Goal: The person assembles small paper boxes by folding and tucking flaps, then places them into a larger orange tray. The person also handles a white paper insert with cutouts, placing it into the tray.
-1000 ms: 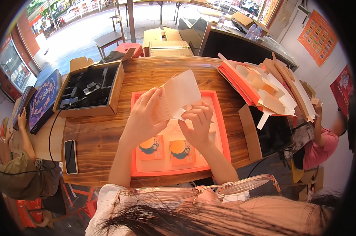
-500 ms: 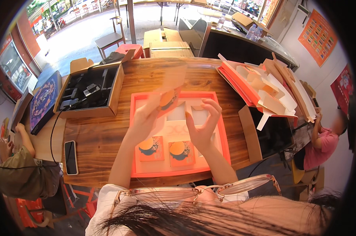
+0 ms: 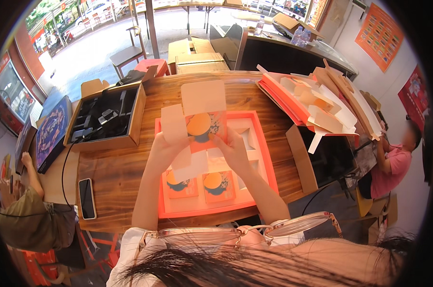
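In both hands I hold an unfolded small carton (image 3: 203,97), its pale flaps spread and its printed orange-circle side facing up. My left hand (image 3: 167,152) is closed on the carton's left side, thumb on the printed panel. My right hand (image 3: 234,152) pinches its right side, thumb likewise on the panel. Underneath lies a shallow coral-rimmed box (image 3: 270,168) with a pale insert with square recesses. Two small square orange boxes (image 3: 181,185) with the same circle print sit side by side in its near part. The held carton and my hands hide part of the insert.
On the wooden table (image 3: 116,167) lie a phone (image 3: 87,198), an open cardboard box with black lining (image 3: 106,115) and a purple box (image 3: 55,134). Opened cartons (image 3: 307,103) pile at the far right. People (image 3: 398,167) sit at both sides.
The carton has come down nearer the table's middle and its flaps now spread apart. My right hand, previously open and apart, has moved left and taken hold of it.
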Demonstrator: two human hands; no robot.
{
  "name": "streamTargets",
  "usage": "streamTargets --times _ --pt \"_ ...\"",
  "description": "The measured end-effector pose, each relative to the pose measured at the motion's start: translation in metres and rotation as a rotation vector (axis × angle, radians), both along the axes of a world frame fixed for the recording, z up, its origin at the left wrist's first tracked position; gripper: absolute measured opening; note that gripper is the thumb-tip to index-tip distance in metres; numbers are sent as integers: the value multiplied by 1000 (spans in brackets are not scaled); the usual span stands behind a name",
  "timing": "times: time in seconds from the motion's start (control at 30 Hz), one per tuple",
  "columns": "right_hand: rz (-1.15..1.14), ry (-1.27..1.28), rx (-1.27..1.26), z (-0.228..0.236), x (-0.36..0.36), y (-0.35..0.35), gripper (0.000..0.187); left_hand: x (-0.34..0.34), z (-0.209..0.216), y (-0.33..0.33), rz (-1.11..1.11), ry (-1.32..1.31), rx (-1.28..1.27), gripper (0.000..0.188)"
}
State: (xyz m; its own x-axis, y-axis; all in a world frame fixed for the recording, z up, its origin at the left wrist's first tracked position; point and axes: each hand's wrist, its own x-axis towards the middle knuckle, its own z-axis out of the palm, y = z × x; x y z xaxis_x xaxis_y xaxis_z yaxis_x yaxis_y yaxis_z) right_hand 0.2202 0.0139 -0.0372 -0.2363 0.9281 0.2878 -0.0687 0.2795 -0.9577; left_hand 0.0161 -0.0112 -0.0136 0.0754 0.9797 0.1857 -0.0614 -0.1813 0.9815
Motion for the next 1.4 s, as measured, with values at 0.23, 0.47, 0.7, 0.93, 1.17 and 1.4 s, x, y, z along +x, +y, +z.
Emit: streamTargets --times 0.23,0.47,0.7,0.93,1.17,1.4 --pt "-89 -157 122 6 -4 -6 24 2 4 -5 79 44 -32 13" --pt "-34 -127 -1 6 1 -6 24 1 3 -3 101 121 25 14" --pt "-54 -154 77 7 0 -9 23 1 7 -4 103 162 39 15" --pt "-134 -267 123 10 1 -11 21 -3 4 -1 53 129 37 20" --pt "-402 -458 664 51 46 -9 7 -2 10 -2 137 48 161 40" --pt "-983 -926 904 122 194 -4 18 -16 17 -3 102 136 138 37"
